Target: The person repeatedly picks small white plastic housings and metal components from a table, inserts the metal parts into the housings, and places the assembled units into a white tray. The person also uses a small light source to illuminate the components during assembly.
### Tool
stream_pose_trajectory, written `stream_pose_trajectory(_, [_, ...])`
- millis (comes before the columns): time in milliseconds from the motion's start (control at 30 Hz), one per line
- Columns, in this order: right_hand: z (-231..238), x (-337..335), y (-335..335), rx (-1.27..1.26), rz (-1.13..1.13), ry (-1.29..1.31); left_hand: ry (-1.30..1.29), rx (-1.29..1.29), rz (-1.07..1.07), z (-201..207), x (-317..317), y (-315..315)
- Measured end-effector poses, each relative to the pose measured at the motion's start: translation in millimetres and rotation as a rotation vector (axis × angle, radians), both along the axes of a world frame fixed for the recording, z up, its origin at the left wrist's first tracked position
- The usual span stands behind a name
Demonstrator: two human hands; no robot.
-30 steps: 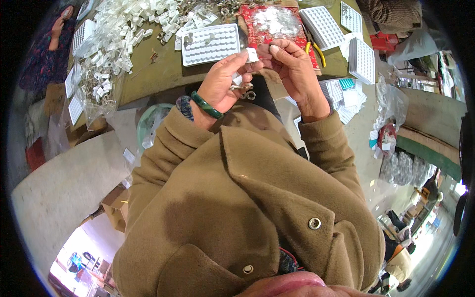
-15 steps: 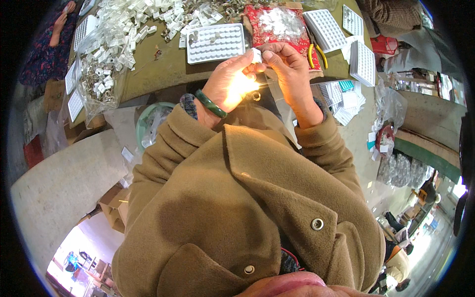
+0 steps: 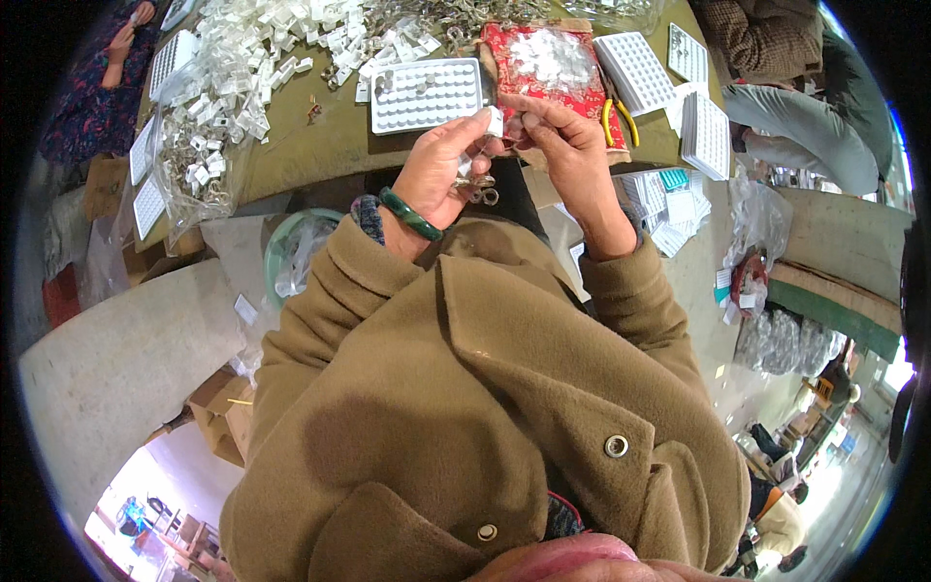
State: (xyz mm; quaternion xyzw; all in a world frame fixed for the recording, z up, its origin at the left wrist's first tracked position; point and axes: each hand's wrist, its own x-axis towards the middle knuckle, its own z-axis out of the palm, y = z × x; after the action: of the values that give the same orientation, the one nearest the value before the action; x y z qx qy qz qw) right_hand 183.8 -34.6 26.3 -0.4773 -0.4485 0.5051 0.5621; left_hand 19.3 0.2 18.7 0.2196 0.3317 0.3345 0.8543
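My left hand (image 3: 436, 170), with a green bangle at its wrist, pinches a small white plastic piece (image 3: 496, 122) between thumb and fingers. Several shiny metal pieces (image 3: 478, 189) sit in its curled lower fingers. Close on the right, my right hand (image 3: 572, 150) has its index finger bent over toward the white piece. Its thumb and fingertips come together there; what they hold, if anything, is too small to make out. Just beyond my hands lies a white dimpled tray (image 3: 427, 124) with a few grey round pieces in its left part.
A red patterned cloth (image 3: 493, 60) bears many small clear pieces. Yellow-handled pliers (image 3: 608, 124) lie at its right, beside stacked white trays (image 3: 635, 73). White plastic parts (image 3: 257, 58) heap up at the far left. Another person's hand (image 3: 121, 44) shows at upper left, a grey trouser leg (image 3: 805, 121) at right.
Bright glare on my left hand has gone, baring the metal pieces. My right index finger now reaches toward the white piece, which sits slightly lower. A person's grey trouser leg has appeared at right.
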Motion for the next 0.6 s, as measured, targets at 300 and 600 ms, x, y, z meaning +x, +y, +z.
stream_pose_trajectory(300, [-7.8, 3.5, -1.5, 0.012, 0.013, -0.122, 0.049, 0.047, -0.003, -1.8, -4.0, 1.5])
stream_pose_trajectory(600, [-2.6, 1.0, -2.4, 0.117, 0.019, -0.555, -0.159, -0.107, -0.068, -7.4, -3.2, 1.5])
